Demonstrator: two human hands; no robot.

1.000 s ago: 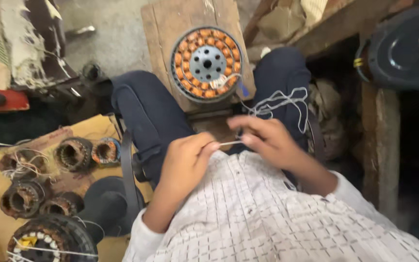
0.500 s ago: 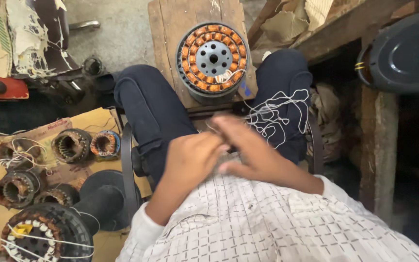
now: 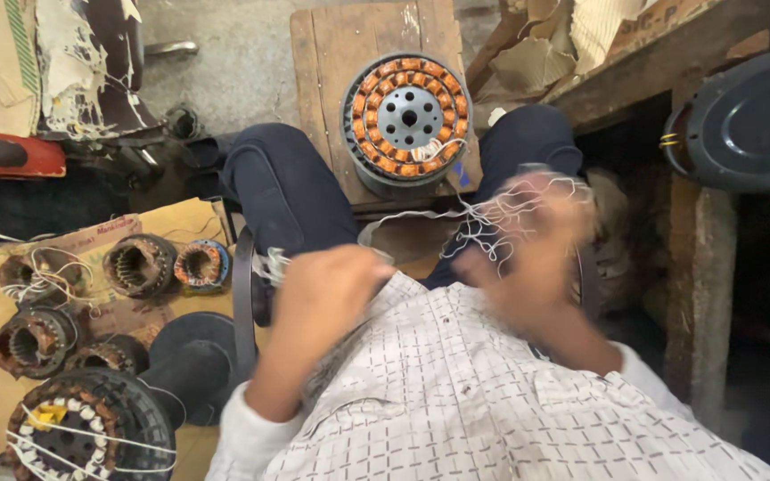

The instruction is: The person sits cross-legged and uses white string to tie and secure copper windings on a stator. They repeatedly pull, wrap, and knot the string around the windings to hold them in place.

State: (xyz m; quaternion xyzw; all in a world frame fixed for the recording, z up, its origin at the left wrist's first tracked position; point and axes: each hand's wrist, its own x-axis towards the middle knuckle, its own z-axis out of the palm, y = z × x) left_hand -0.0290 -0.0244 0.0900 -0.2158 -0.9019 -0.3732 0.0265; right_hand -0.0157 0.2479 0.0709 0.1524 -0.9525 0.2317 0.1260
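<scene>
A tangle of thin white string [image 3: 501, 209] hangs loose and looped, blurred by motion, over the dark-trousered right knee, with one strand running left toward the lap. Just beyond it, a round motor stator with a ring of orange copper coils around a grey metal hub [image 3: 408, 118] lies flat on a worn wooden stool [image 3: 331, 62] between the knees, short white leads sticking out at its near edge.
</scene>
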